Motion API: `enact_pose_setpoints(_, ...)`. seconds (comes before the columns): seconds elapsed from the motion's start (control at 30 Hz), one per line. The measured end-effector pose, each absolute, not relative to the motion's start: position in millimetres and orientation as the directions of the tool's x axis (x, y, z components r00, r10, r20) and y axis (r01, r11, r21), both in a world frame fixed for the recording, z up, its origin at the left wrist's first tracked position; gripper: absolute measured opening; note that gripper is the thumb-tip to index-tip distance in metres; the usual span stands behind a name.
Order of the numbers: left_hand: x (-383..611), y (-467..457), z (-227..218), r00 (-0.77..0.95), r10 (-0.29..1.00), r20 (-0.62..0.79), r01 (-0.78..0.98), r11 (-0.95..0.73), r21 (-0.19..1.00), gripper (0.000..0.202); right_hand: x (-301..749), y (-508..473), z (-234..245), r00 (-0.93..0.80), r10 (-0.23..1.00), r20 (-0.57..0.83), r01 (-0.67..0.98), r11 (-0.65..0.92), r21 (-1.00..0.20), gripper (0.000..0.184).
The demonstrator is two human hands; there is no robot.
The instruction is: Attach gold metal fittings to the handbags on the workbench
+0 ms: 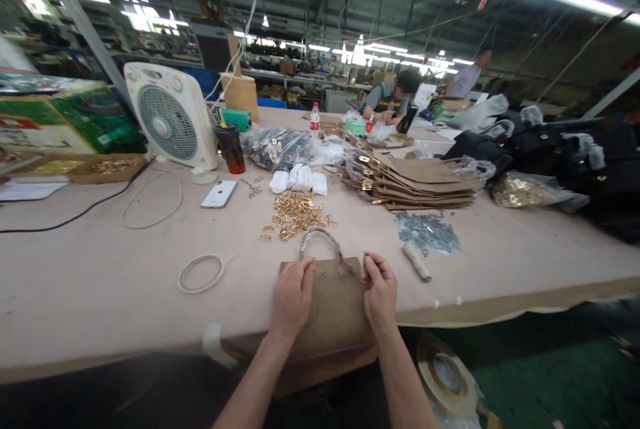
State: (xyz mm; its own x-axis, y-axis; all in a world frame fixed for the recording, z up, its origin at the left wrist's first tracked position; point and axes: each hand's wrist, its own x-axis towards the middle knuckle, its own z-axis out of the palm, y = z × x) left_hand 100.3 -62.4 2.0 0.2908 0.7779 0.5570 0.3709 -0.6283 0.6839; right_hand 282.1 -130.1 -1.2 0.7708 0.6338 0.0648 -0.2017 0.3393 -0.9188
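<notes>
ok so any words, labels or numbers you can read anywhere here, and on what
None can be read.
Water bottle label: too small to read.
Green and red printed boards at far left: print too blurred.
Brown bag under both hands: no print showing.
White phone lies back up: no text legible.
</notes>
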Motion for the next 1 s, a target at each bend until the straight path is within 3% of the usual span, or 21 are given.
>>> enact_pose_setpoints(0.13, 103.0, -63.4, 6.3, 0.287, 0.714, 0.639, 0.363, -0.698, 0.618, 0.026, 293.9, -155.4, -8.8, 0.714, 0.684, 0.147, 0.102, 0.106, -0.989, 0.034)
enact_pose_setpoints(0.23, 109.2, -62.8, 12.1, 0.424, 0.634, 0.646, 0.349, -0.773, 0.530, 0.035, 288.6, -161.7, -10.6, 0.705, 0.684, 0.189, 0.218, 0.045, -0.975, 0.037)
enact_pose_setpoints(0.33, 122.0, -59.7, 19.7, 0.609, 0.578, 0.543, 0.363, -0.812, 0.457, 0.045, 282.1, -160.6, -8.9, 0.713, 0.669, 0.210, 0.257, 0.030, -0.966, 0.034)
enact_pose_setpoints(0.5, 150.4, -42.5, 29.9, 0.767, 0.560, 0.312, 0.419, -0.806, 0.418, 0.064, 280.5, -157.0, -4.4, 0.671, 0.703, 0.238, 0.328, 0.007, -0.945, 0.028)
enact_pose_setpoints(0.63, 165.5, -19.3, 35.0, 0.843, 0.515, 0.155, 0.428, -0.816, 0.388, 0.039, 279.7, -155.7, -5.3, 0.637, 0.732, 0.243, 0.380, -0.023, -0.925, 0.026)
enact_pose_setpoints(0.73, 169.8, -4.0, 40.2, 0.871, 0.471, 0.138, 0.392, -0.836, 0.384, 0.014, 277.3, -154.6, -6.9, 0.619, 0.729, 0.293, 0.444, -0.017, -0.896, 0.025)
enact_pose_setpoints(0.9, 172.8, 7.2, 50.6, 0.903, 0.326, 0.279, 0.232, -0.918, 0.321, 0.006, 274.1, -153.5, -6.5, 0.591, 0.730, 0.343, 0.494, 0.009, -0.869, 0.025)
enact_pose_setpoints(1.0, 176.5, 0.7, 56.7, 0.904, 0.355, 0.237, 0.257, -0.896, 0.361, 0.007, 273.4, -153.5, -4.8, 0.566, 0.748, 0.347, 0.481, 0.043, -0.876, 0.025)
